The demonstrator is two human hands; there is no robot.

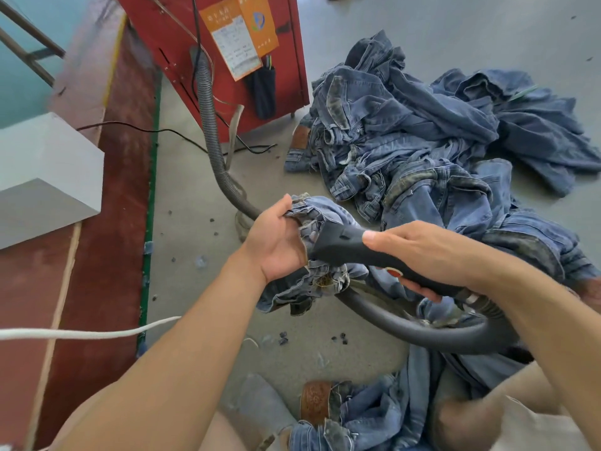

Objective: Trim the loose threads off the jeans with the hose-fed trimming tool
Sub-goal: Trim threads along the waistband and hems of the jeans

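Over a grey concrete floor (422,34) strewn with a denim pile (439,141) beside a red machine (169,37), I see my left hand (276,242) clutching the jeans (320,216) while my right hand (432,252) grips the trimming tool (341,245) against them.

Orange cards (240,34) on the red cabinet (169,43) far beyond my left hand (276,242), their print too small to read

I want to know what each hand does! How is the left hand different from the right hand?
The left hand bunches up blue jeans; the right hand wraps round the black trimmer. The left palm faces up; the right shows its back. Both have a firm grip and meet where the trimmer touches the jeans.
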